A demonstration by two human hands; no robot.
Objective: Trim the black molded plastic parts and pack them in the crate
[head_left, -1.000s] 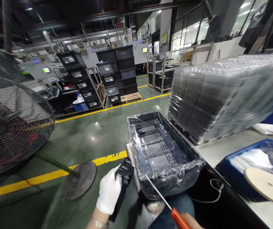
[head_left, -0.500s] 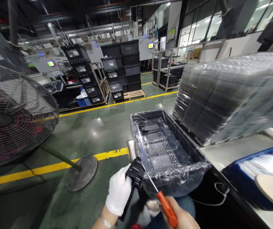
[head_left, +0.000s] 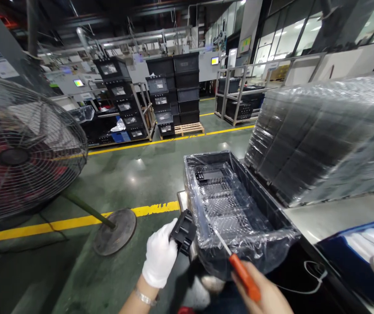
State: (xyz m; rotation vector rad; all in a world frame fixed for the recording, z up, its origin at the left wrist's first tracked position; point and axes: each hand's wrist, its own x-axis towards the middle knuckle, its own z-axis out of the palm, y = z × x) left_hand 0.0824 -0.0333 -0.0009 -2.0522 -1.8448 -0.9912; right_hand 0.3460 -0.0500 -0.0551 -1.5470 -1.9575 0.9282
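My left hand, in a white glove, is closed on a black plastic part with ribs and slots. It holds the part just left of the near end of a black crate. My bare right hand grips the orange handle of a screwdriver. The thin metal shaft points up and left over the crate's near rim, apart from the black part. Clear plastic film lines the crate, and black parts show inside it.
A large fan on a round base stands at left. Film-wrapped stacked goods rise at right, above a blue bin with white material. Stacked black boxes stand on a pallet behind a yellow floor line.
The screwdriver has moved right, and its tip has come away from the black part. My left hand has turned the part a little. The view has shifted slightly left.
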